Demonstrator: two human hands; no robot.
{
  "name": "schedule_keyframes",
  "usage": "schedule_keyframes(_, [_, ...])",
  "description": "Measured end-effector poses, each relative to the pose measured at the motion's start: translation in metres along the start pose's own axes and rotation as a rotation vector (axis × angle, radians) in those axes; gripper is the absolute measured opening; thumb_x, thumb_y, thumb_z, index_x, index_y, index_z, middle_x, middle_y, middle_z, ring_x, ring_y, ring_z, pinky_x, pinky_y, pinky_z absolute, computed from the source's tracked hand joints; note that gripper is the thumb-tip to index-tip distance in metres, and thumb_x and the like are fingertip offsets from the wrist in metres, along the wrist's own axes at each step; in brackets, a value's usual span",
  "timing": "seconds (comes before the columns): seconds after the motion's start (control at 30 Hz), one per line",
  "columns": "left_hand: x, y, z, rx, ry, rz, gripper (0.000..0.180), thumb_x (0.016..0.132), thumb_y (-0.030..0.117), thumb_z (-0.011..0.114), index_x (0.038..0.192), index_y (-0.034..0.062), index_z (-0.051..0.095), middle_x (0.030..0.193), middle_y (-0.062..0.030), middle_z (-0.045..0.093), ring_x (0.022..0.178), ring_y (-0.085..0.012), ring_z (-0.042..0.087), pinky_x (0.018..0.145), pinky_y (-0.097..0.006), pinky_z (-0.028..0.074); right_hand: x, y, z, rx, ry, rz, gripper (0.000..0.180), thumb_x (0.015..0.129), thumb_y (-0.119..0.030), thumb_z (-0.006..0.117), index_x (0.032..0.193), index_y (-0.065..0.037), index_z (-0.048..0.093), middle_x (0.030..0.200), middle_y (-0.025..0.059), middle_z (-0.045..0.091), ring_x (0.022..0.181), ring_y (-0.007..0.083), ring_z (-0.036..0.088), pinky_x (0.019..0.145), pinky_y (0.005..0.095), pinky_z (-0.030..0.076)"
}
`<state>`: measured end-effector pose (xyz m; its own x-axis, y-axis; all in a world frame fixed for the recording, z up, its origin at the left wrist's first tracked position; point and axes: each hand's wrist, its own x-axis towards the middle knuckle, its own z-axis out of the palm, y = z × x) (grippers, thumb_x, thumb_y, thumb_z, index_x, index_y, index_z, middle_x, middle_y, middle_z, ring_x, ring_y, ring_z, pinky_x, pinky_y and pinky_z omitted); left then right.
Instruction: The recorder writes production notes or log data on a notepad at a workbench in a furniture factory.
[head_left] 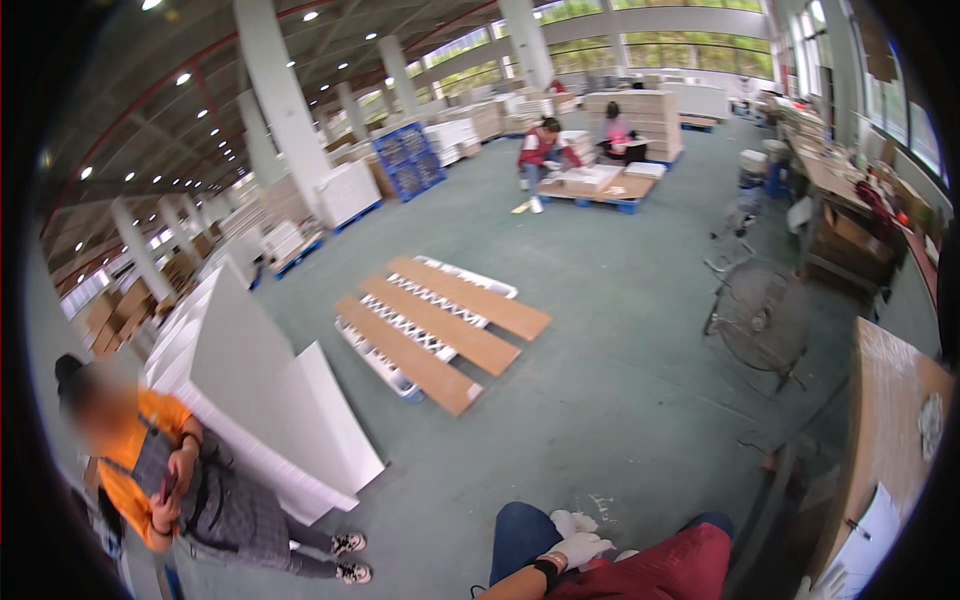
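Observation:
My left hand (582, 548), in a white glove with a dark band at the wrist, lies over my lap between my knees. Its fingers stretch to the right, and nothing shows in them. Just beyond it is a white shape (570, 522) that I cannot make out. Red cloth (665, 568) covers part of my lap, and a blue trouser knee (520, 532) shows beside the hand. At the lower right edge my right hand (826, 586), also white-gloved, is partly cut off. Its fingers look spread, close to a sheet of paper (868, 540) with a pen (858, 529) on it.
Brown boards (440, 308) lie across a pallet (425, 385) ahead. At left, a person (165, 470) holding a phone stands beside stacked white panels (255, 390). A floor fan (762, 315) and a wrapped board stack (895, 400) are at right. Two people (545, 150) work farther off.

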<state>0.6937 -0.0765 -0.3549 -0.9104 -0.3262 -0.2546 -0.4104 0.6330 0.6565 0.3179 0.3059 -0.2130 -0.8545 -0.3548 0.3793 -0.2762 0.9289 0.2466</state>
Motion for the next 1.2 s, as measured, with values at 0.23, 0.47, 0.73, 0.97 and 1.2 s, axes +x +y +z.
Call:
schedule_keyframes(0.23, [0.011, -0.025, 0.016, 0.037, -0.141, -0.046, 0.029, 0.102, 0.024, 0.036, 0.117, 0.0125, 0.058, 0.1, -0.0126, 0.067, 0.095, -0.0318, 0.064, 0.082, -0.039, 0.05, 0.014, -0.017, -0.03, 0.25, -0.38, 0.319, 0.101, 0.069, -0.014, 0.072, 0.155, -0.003, 0.021, 0.158, 0.0232, 0.025, 0.147, 0.0406, 0.021, 0.122, 0.0455, 0.014])
schedule_keyframes(0.47, [0.011, -0.01, 0.011, -0.196, -0.126, -0.242, 0.028, 0.1, 0.028, 0.041, 0.105, 0.0078, 0.06, 0.096, -0.014, 0.068, 0.094, -0.0286, 0.065, 0.083, -0.04, 0.05, 0.016, -0.017, -0.031, 0.292, -0.412, 0.376, 0.101, 0.068, -0.015, 0.076, 0.154, -0.002, 0.023, 0.159, 0.0224, 0.025, 0.147, 0.0404, 0.021, 0.122, 0.0448, 0.015])
schedule_keyframes(0.73, [0.003, 0.025, -0.01, -0.527, -0.001, -0.404, 0.046, 0.1, 0.033, 0.042, 0.071, 0.004, 0.062, 0.065, -0.0096, 0.064, 0.065, -0.0216, 0.064, 0.065, -0.034, 0.049, 0.014, -0.014, -0.019, 0.29, -0.322, 0.376, 0.104, 0.065, -0.019, 0.078, 0.152, -0.001, 0.026, 0.157, 0.0246, 0.026, 0.146, 0.0414, 0.022, 0.122, 0.0456, 0.015])
schedule_keyframes(0.97, [0.005, 0.024, -0.011, -0.534, -0.026, -0.415, 0.051, 0.102, 0.034, 0.034, 0.068, 0.0063, 0.06, 0.063, -0.0084, 0.062, 0.064, -0.0211, 0.062, 0.064, -0.034, 0.048, 0.017, -0.016, -0.031, 0.329, -0.373, 0.38, 0.103, 0.064, -0.024, 0.077, 0.15, 0.003, 0.028, 0.157, 0.0255, 0.026, 0.147, 0.0412, 0.019, 0.123, 0.0463, 0.012])
schedule_keyframes(1.2, [0.006, 0.018, -0.005, -0.507, -0.032, -0.38, 0.052, 0.103, 0.033, 0.032, 0.066, 0.0074, 0.059, 0.062, -0.0076, 0.061, 0.062, -0.021, 0.061, 0.063, -0.035, 0.047, 0.016, -0.018, -0.032, 0.33, -0.316, 0.367, 0.098, 0.065, -0.027, 0.078, 0.147, 0.004, 0.033, 0.154, 0.0264, 0.031, 0.145, 0.041, 0.024, 0.123, 0.0467, 0.013])
